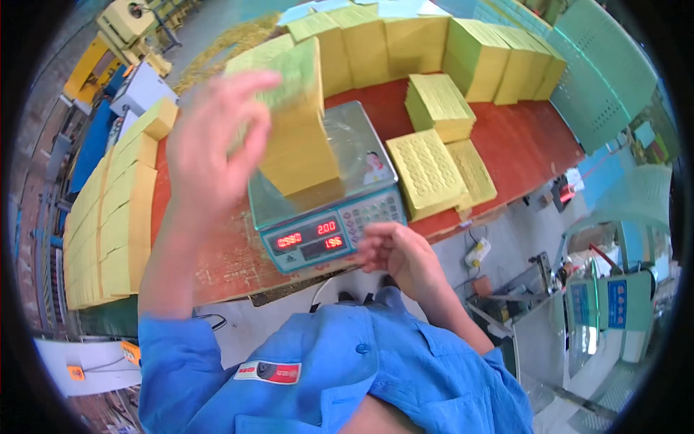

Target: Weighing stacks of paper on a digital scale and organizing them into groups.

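Note:
A tall stack of yellow paper sheets [296, 155] stands upright on the metal pan of a digital counting scale [361, 145], whose red displays are lit. My left hand [217, 137], smeared by motion, is raised at the stack's upper left. Its thumb and forefinger are apart and nothing shows between them; whether it touches the paper I cannot tell. Just off the scale's front right corner, beside the keypad, hovers my right hand [405, 260]. Its fingers are loosely bent and apart, holding nothing, with the tips blurred.
Right of the scale lie shorter piles of embossed yellow sheets [428, 170] on a worn red table [528, 134]. Tall yellow stacks [416, 47] line the far edge, and more bundles [119, 224] stand at the left. A perforated green panel [603, 79] rises at the far right.

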A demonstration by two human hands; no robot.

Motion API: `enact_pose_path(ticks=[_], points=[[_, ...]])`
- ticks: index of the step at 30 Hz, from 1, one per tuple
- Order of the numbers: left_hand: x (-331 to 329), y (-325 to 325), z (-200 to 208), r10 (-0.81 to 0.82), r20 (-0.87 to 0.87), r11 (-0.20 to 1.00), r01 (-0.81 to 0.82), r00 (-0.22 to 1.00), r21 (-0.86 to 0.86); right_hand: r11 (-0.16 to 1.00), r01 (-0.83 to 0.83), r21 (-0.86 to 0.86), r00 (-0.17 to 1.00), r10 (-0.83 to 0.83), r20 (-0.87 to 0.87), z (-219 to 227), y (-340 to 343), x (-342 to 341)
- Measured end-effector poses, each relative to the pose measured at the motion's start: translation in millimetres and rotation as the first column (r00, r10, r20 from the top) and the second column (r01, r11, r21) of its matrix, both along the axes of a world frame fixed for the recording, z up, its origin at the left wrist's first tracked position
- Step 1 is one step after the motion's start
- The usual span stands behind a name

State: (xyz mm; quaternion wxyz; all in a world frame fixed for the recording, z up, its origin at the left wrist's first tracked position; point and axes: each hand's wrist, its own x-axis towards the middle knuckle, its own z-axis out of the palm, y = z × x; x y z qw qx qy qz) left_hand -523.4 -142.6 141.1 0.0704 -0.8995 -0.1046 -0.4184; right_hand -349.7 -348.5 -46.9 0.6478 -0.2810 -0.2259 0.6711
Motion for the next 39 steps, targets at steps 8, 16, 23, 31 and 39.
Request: enact_pose_path(ticks=[8,16,23,31,39], points=[[47,-107,-108,-0.308,-0.247,0.951,0.294,0.919,-0.092,0.989,0.142,-0.047,0.983,-0.135,0.125,53,15,60],[88,-97,-151,-0.176,-0.072,0.883,0.125,0.982,-0.453,0.885,0.448,0.126,0.69,-0.432,0.581,32,51,211],[104,-97,-156,-0.095,-0.1,0.829,0.023,0.99,-0.559,0.927,0.374,0.003,0.799,-0.324,0.506,15,167,324],[30,-121,-180,0.339,-0.123,0.613,-0.318,0.933,-0.723,0.954,0.295,-0.047,0.608,-0.15,0.779,-15,221,348],[-24,-145,-196,0.664,0.013,0.366,-0.309,0.748,-0.878,0.918,0.325,0.229,-0.308,-0.126,0.943,-42,221,377]])
